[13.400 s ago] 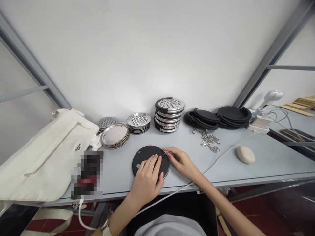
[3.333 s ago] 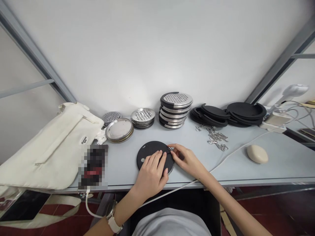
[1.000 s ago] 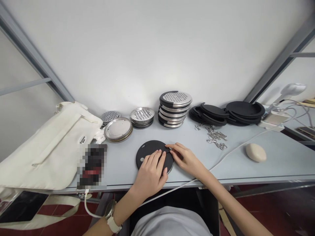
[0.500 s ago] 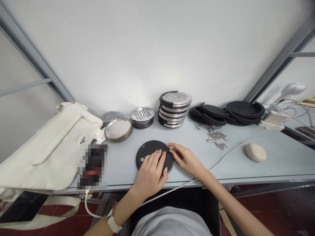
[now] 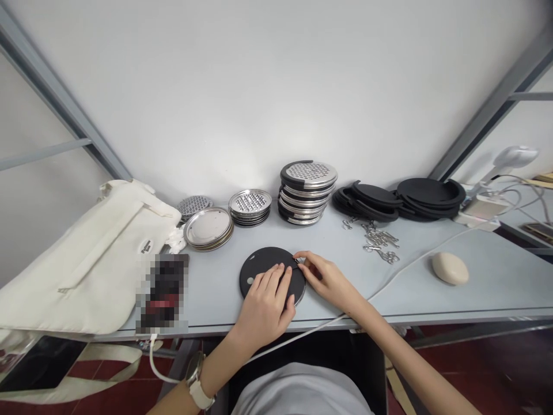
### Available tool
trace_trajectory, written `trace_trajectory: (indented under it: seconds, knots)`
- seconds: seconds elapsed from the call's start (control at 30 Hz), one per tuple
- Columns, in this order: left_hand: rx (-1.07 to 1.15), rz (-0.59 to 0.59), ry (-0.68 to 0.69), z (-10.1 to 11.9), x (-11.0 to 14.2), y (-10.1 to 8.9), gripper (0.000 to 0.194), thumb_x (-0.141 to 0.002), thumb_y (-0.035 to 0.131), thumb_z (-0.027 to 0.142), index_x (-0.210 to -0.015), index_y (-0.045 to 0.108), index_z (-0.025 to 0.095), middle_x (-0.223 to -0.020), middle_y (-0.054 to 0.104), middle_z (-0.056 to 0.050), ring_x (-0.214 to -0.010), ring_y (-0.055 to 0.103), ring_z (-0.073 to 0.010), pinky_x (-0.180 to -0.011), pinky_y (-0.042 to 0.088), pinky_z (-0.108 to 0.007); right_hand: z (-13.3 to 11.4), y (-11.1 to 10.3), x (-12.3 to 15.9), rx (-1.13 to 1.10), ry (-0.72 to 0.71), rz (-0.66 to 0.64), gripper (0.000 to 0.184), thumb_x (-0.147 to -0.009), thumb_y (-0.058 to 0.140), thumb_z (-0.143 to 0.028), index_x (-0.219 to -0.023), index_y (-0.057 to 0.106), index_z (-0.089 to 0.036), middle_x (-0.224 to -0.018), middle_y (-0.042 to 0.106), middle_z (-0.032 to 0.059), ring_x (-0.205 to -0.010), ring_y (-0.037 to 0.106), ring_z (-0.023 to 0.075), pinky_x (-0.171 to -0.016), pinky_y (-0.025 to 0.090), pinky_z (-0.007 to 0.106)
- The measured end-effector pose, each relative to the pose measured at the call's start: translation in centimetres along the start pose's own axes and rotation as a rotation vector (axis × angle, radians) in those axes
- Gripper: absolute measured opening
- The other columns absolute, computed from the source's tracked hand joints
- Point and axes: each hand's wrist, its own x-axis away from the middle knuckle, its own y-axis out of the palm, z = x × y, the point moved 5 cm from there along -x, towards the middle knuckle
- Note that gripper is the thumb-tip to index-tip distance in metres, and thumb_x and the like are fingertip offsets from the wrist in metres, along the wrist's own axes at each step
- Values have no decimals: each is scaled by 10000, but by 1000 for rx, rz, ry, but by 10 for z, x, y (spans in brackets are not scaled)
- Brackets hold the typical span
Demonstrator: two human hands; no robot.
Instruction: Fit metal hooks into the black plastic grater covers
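Basically I've got a grey bench (image 5: pixel 496 276) vs. a white wall (image 5: pixel 207 86), slanted metal post (image 5: pixel 56 86) on L, red floor (image 5: pixel 453 369) below. Black disc (image 5: pixel 268 256) lies nr bench's front edge, L hand (image 5: pixel 264 302) flat on top, R hand (image 5: pixel 322 278) pinched narrow on small metal clip (image 5: pixel 296 260) at its rim. White bag (image 5: pixel 95 265) far L.

Black disc (image 5: pixel 264 260); silver grater (image 5: pixel 311 172), dotted dark; cream bag (image 5: pixel 99 268); blue-grey table (image 5: pixel 496 282).

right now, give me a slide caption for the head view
Left grip resting on a black disc, right grip at its edge, grater stack and metal clips beyond.
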Motion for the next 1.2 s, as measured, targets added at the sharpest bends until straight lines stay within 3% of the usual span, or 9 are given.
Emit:
trace_trajectory:
  seconds: [0.57,0.8,0.97,1.2]
  knots:
    - [-8,11,5,0,0,-1,482,-898,393,228,-1352,417,67,-1316,491,-171,-1243,428,-280,-976,390,-416,0,-1,1,17,8,15,239,-943,395,-281,-1112,536,-191,-722,585,6,-624,563,141,-650,468,257]
    - [-8,19,3,1,-1,-3,480,-894,398,227,-1344,426,63,-1303,503,-172,-1237,438,-277,-974,399,-410,2,0,1,-22,-23,40,267,-946,391,-261,-1192,480,-204,-786,597,19,-712,583,154,-712,484,284]
    - [-12,22,6,1,-1,-2,481,-895,396,232,-1347,423,69,-1312,496,-172,-1238,437,-279,-968,404,-414,-2,-3,0,13,-74,56,272,-944,396,-248,-1155,566,-227,-964,601,69,-807,598,167,-787,498,320]
    - [-8,6,3,1,-1,-1,485,-897,396,231,-1349,420,58,-1319,488,-174,-1241,429,-280,-982,390,-416,-1,-4,0,29,-57,62,327,-942,405,-254,-1206,596,-232,-903,529,64,-796,575,164,-774,509,315]
